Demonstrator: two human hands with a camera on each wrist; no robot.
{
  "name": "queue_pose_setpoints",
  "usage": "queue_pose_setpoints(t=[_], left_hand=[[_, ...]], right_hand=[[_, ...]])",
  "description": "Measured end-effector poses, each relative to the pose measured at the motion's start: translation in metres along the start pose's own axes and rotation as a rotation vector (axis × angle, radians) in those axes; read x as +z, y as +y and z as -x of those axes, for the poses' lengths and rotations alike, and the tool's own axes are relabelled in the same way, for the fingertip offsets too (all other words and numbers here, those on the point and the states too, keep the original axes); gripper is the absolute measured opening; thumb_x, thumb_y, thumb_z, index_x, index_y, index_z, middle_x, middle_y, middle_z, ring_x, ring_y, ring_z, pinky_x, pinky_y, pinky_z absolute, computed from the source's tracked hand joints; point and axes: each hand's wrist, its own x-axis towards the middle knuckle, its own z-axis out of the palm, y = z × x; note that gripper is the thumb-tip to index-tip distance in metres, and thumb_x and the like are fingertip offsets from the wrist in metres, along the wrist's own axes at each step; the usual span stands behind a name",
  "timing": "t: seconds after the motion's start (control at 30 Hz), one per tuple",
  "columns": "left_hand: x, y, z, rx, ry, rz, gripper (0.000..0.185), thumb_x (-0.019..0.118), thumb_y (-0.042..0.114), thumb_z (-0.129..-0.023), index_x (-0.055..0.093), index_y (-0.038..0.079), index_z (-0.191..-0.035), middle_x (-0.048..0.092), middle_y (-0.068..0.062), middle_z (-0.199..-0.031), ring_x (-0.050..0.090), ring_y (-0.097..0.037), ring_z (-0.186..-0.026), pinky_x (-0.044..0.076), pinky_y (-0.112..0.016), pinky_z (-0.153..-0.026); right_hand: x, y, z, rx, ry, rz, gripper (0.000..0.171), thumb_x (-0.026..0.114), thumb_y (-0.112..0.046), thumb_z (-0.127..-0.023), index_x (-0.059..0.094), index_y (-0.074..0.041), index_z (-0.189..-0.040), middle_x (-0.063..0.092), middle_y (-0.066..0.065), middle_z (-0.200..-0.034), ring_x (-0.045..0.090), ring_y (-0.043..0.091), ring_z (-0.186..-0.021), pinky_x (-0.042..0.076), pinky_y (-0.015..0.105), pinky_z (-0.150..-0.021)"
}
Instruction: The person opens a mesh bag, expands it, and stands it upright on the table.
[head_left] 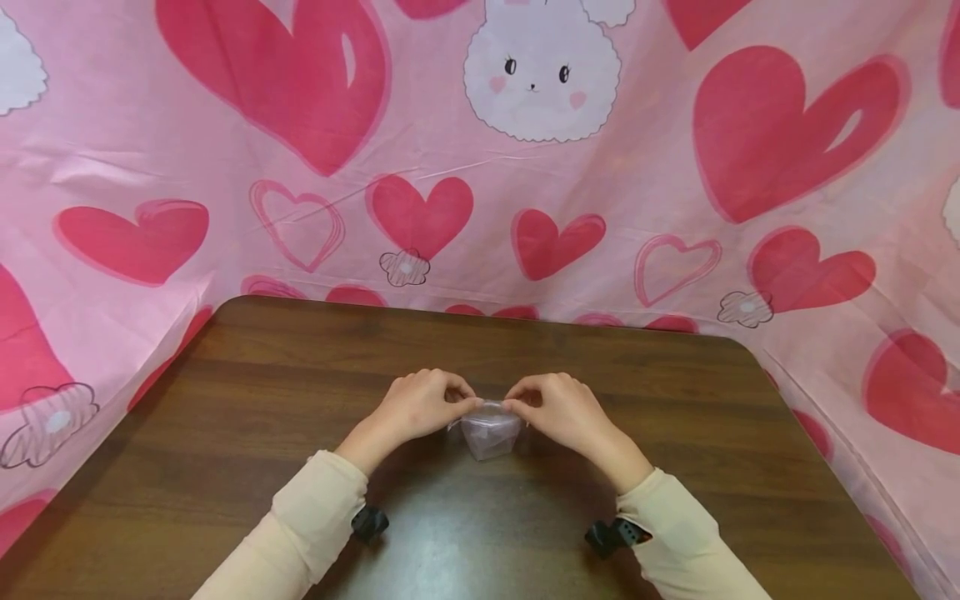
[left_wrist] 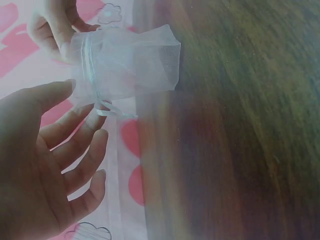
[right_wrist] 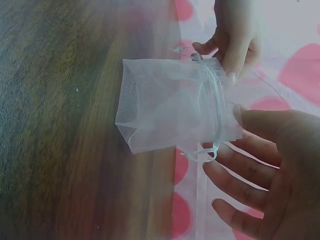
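Note:
A small sheer white drawstring pouch (head_left: pixel 491 433) hangs between my two hands just above the brown wooden table (head_left: pixel 225 433). My left hand (head_left: pixel 468 404) pinches the left side of its gathered top, and my right hand (head_left: pixel 513 406) pinches the right side. In the left wrist view the pouch (left_wrist: pixel 130 65) lies sideways, with my left hand (left_wrist: pixel 82 107) at its neck by the thin ribbon (left_wrist: pixel 107 111) and the right hand (left_wrist: pixel 55 30) behind. The right wrist view has the pouch (right_wrist: pixel 170 110), my right hand (right_wrist: pixel 225 140) at its cinched neck, and the left hand (right_wrist: pixel 232 40) opposite.
A pink cloth (head_left: pixel 600 167) printed with red hearts and white bunnies drapes behind and round the table's far and side edges. Black wrist camera mounts (head_left: pixel 615 535) sit under both cream sleeves. Nothing else lies on the tabletop.

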Motion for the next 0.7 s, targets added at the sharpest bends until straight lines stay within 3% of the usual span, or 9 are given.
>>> queue_pose_setpoints(t=[0.17,0.43,0.7], left_hand=[[0.0011,0.0004,0.0001,-0.001,0.006,0.003,0.02,0.067,0.048,-0.091,0.077,0.031,-0.099,0.059,0.015,-0.062,0.056,-0.008,-0.065,0.044,-0.036,-0.064],[0.0019,-0.0005,-0.0007,-0.002,0.021,0.009,0.019,0.066,0.046,-0.093,0.077,0.032,-0.1,0.069,0.017,-0.087,0.058,-0.008,-0.07,0.044,-0.036,-0.065],[0.0027,-0.0003,0.0001,0.005,0.03,0.03,0.02,0.066,0.044,-0.093,0.077,0.029,-0.101,0.066,0.018,-0.081,0.056,-0.008,-0.067,0.044,-0.036,-0.065]], right_hand=[[0.0014,-0.0002,0.0002,-0.005,0.014,-0.019,0.012,0.077,-0.031,-0.087,0.077,-0.02,-0.093,0.067,-0.011,-0.08,0.055,0.008,-0.068,0.047,0.03,-0.063],[0.0025,0.0004,-0.0014,-0.001,0.05,-0.012,0.013,0.073,-0.03,-0.091,0.077,-0.019,-0.096,0.07,-0.008,-0.084,0.053,0.009,-0.067,0.046,0.032,-0.063],[0.0022,-0.0009,-0.0021,0.018,0.061,-0.006,0.012,0.074,-0.028,-0.09,0.077,-0.018,-0.096,0.07,-0.008,-0.083,0.053,0.01,-0.065,0.046,0.033,-0.063]])
